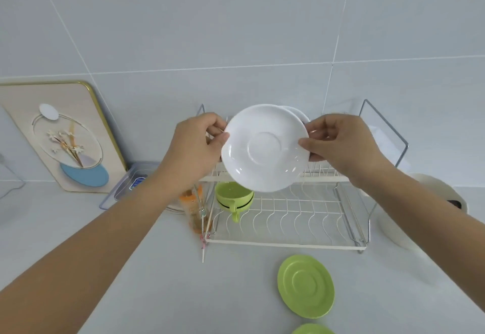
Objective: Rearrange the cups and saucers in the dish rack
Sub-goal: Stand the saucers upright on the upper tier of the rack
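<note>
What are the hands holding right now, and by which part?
Both hands hold a white saucer by its rim: the left hand pinches the left edge, the right hand the right edge.

Green cups (pixel 234 197) occupying the dish rack's (pixel 286 243) lower-left corner, remaining lower slots lying open, green saucer (pixel 305 286) sitting before the rack's front edge

White saucer (pixel 265 147) up front, plain glossy, 2nd white saucer (pixel 296 113) just behind. Lime green cups (pixel 234 197) in the white-wire dish rack (pixel 286 241) w/ chrome frame. Lime green saucer (pixel 305 286) on pale grey tabletop (pixel 157 281). Beige board (pixel 63 136), gold edge, flower pattern & blue oval. Orange bottle (pixel 193 207). Wall tiles (pixel 236 18) pale grey.
</note>
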